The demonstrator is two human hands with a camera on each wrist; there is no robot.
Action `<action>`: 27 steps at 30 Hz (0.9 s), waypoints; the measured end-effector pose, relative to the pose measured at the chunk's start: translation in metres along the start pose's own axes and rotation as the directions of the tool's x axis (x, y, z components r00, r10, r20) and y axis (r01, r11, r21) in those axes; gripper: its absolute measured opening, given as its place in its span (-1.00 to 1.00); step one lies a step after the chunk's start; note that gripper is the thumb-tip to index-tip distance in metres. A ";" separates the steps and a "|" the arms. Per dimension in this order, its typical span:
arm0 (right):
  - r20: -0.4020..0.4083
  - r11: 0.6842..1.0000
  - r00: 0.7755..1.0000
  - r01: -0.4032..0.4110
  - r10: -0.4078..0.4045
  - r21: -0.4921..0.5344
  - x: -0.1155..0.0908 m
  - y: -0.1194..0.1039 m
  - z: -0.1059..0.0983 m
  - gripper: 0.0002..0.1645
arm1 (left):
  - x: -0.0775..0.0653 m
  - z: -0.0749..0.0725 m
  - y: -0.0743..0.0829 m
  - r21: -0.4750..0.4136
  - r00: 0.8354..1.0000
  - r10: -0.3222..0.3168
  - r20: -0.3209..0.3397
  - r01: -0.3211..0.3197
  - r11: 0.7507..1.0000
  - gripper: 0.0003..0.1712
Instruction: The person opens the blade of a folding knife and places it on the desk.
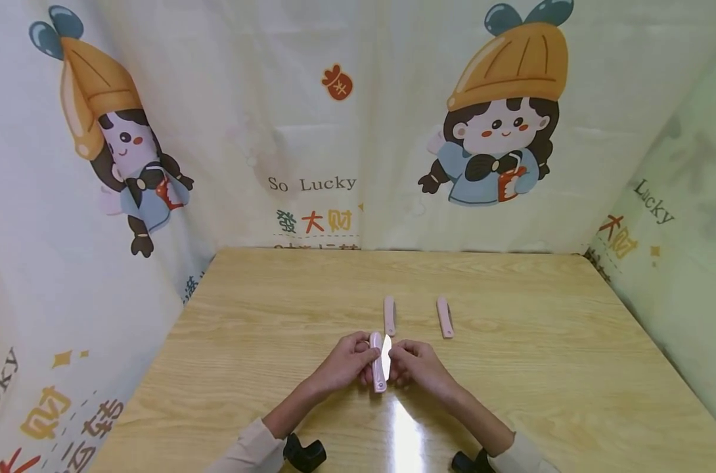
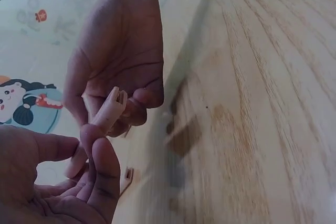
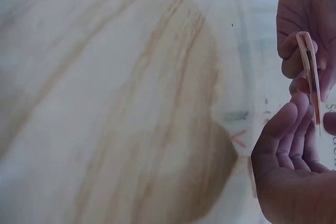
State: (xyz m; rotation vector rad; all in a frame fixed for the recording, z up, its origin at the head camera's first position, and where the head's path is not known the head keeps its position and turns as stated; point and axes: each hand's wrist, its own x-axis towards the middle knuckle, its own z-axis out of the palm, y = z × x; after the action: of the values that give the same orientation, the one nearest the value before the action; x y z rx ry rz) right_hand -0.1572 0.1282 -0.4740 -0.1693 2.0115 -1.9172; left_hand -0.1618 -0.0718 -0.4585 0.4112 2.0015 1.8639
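A folding knife (image 1: 377, 374) with a pink handle is held upright over the table, its bright blade (image 1: 386, 361) partly swung out of the handle. My left hand (image 1: 347, 360) grips the handle, thumb on its front face. From the other side, my right hand (image 1: 424, 369) pinches the blade between thumb and fingers. The right wrist view shows the handle's slot edge-on in the knife (image 3: 305, 59), with fingers around it. Just beyond the hands lies a closed pink folding knife (image 1: 389, 316), and farther right another closed pink folding knife (image 1: 445, 318).
The wood-grain table (image 1: 263, 315) reaches back to a printed curtain (image 1: 393, 144), which also hangs at both sides. A bright light reflection lies on the tabletop near the front. Black straps (image 1: 305, 454) sit at both wrists.
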 end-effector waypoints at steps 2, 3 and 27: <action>0.016 1.000 1.000 0.007 -0.008 0.019 0.000 -0.002 -0.001 -0.70 | 0.001 -0.001 0.001 -0.012 1.000 -0.001 0.007 0.001 1.000 -0.59; 0.024 1.000 1.000 0.014 -0.014 0.027 0.000 -0.002 -0.001 -0.69 | 0.001 -0.001 0.002 -0.018 1.000 -0.001 0.009 0.001 1.000 -0.58; -0.087 0.999 0.996 0.033 -0.031 0.017 -0.010 -0.004 -0.003 -0.69 | -0.004 0.007 0.003 -0.140 0.993 -0.076 -0.092 0.063 0.988 -0.63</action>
State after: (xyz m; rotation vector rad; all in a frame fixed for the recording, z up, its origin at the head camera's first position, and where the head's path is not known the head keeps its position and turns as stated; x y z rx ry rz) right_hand -0.1501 0.1343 -0.4685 -0.1163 2.0579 -1.9943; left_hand -0.1556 -0.0674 -0.4555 0.2134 1.9079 1.9973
